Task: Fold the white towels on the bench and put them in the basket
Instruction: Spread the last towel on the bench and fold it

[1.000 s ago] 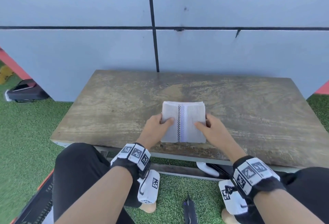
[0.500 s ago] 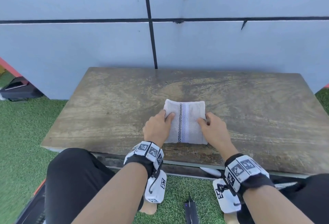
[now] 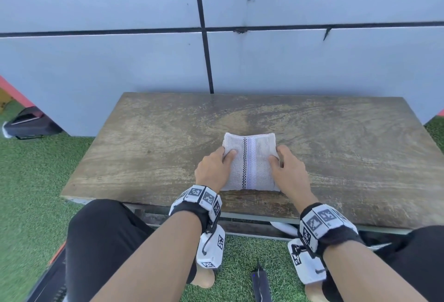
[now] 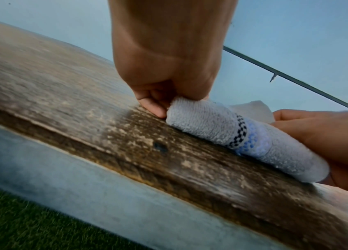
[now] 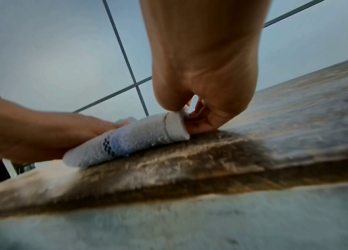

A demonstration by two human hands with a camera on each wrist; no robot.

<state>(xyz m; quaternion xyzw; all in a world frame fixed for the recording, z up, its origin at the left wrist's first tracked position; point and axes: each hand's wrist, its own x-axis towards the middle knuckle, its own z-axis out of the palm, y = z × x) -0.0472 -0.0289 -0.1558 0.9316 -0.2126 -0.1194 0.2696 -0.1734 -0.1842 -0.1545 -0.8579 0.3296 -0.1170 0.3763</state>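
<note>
White towel, black-white checkered stripe beside pale purple band; weathered brown bench; green turf.

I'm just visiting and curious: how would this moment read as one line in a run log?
stage: folding | towel: folded, flat on bench | left hand: pinches left edge | right hand: pinches right edge | basket: not in view

One towel, one bench, two hands on it
</note>
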